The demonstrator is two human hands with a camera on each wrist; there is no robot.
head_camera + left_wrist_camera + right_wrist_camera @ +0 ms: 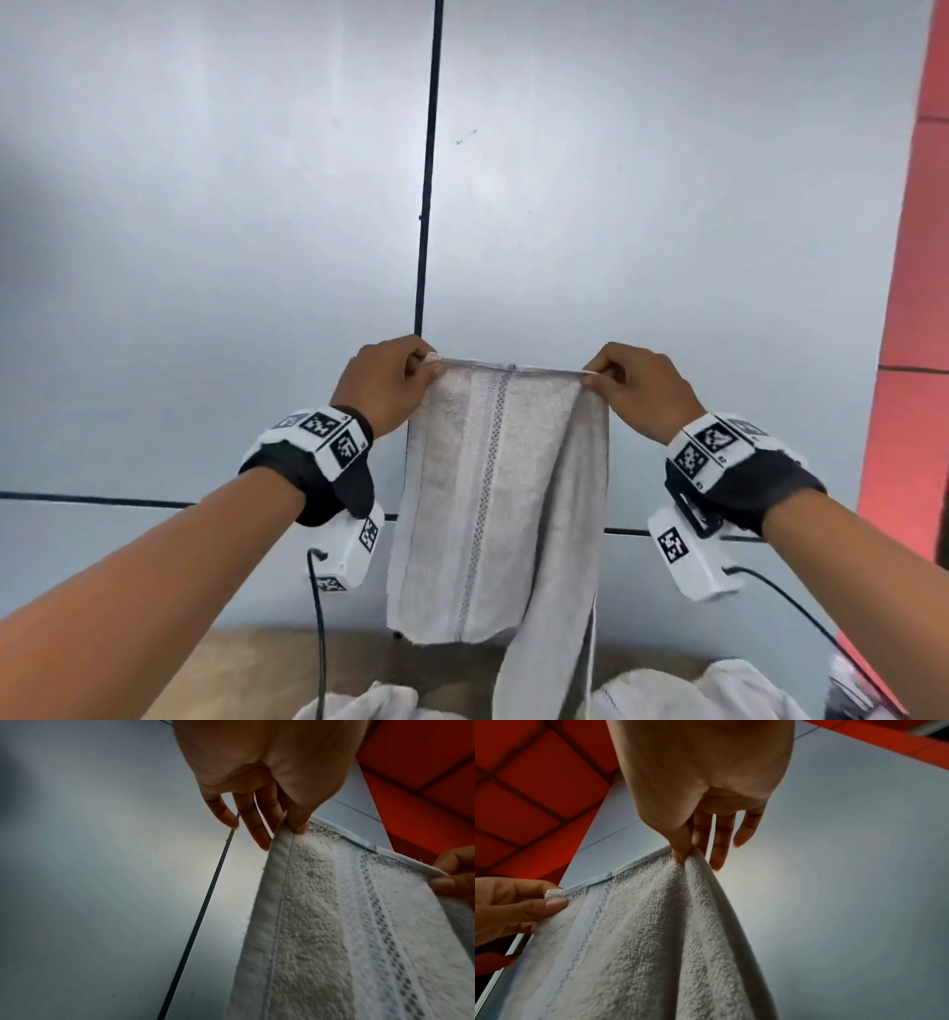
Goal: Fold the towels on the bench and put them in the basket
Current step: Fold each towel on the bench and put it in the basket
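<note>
Currently I hold the white terry towel with a woven stripe (493,493) aloft; left hand (387,383) and right hand (639,390) each pinch a top corner; its long axis hangs downward toward the wooden bench (246,663).

1. No words, brands or numbers are showing legibly anywhere.
2. Black-and-white square code markers are sitting on the wrist units (328,437), with tiny print beside them blurring too much to read.

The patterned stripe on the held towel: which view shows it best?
The head view: the patterned stripe runs whole down the hanging towel. The left wrist view shows part, close; the right wrist view shows it dimly.
</note>
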